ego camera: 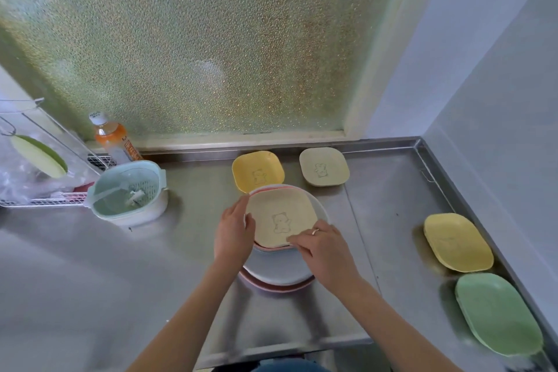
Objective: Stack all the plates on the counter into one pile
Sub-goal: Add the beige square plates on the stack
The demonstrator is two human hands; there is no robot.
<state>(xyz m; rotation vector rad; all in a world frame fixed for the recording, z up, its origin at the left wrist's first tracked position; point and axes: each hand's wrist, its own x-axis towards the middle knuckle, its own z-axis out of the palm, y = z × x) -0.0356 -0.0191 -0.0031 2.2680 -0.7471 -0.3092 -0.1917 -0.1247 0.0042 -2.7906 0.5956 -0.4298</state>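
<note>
A pile of plates [280, 273] stands in the middle of the steel counter [90, 266], with large white and pink ones at the bottom. On top lies a cream square plate with a bear drawing [280, 217]. My left hand [234, 232] grips its left edge and my right hand [320, 244] holds its near right corner. A yellow square plate [258, 170] and a pale green square plate [324, 166] lie behind the pile. A yellow plate [457, 240] and a green plate [498, 312] lie at the right edge.
A mint and white colander bowl [129, 193] stands left of the pile. Behind it are an orange drink bottle [113, 137] and a wire dish rack [39, 166] with a plastic bag. A frosted window and the right wall bound the counter.
</note>
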